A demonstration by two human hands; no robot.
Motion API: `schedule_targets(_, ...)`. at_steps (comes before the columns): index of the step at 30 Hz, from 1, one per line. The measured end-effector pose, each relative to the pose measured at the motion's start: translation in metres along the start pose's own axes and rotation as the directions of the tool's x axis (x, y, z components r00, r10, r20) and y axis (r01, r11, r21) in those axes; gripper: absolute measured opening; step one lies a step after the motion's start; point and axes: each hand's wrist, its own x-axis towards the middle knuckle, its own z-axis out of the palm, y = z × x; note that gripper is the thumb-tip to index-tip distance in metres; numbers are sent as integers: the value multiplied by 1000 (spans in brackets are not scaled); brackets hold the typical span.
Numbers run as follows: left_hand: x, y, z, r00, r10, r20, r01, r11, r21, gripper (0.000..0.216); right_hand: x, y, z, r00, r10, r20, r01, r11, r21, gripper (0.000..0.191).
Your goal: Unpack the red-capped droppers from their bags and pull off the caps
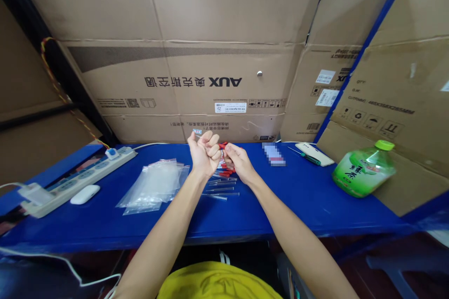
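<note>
My left hand [206,153] is closed, fingers curled, round what looks like a pen. A small blue-and-white label [197,131] sticks out above its thumb; the rest is hidden in the palm. Beside it, my right hand [239,160] pinches a red cap [223,145] that reaches to the left hand's fingers. Below the hands on the blue table lie several clear pen barrels [220,189], roughly parallel. Red caps [226,174] lie just behind them, partly covered by the hands.
Clear zip bags [154,184] are stacked to the left. A white power strip [84,180] and white earbud case [85,194] lie farther left. On the right are a pale phone [318,153], a green screwdriver [310,158] and a green drink bottle [363,170]. Cardboard [196,63] walls the back.
</note>
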Motion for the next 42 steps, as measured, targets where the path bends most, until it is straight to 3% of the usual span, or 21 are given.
schedule_targets(9,0,-1,0,1000,-2,28,2,1000,6,48,-3,-4,1,995,-93,-37,89,992,-95,58)
schedule_targets(12,0,0,0,999,6,33,-7,1000,21,48,-4,-1,-3,986,-160,-35,150,967,-207,52)
schedule_targets(17,0,2,0,1000,-1,-6,1,1000,7,48,-7,0,-13,949,-316,13,269,787,-555,32)
schedule_targets(21,0,2,0,999,-32,7,32,999,-2,48,-8,-4,-18,915,-398,60,325,643,-694,22)
schedule_targets(34,-1,1,2,997,-70,15,69,997,39,48,-8,-8,-16,799,-568,197,457,362,-812,30)
schedule_targets(42,-9,-4,15,998,67,0,-66,990,123,48,-9,-6,-10,762,-635,125,383,287,-878,32)
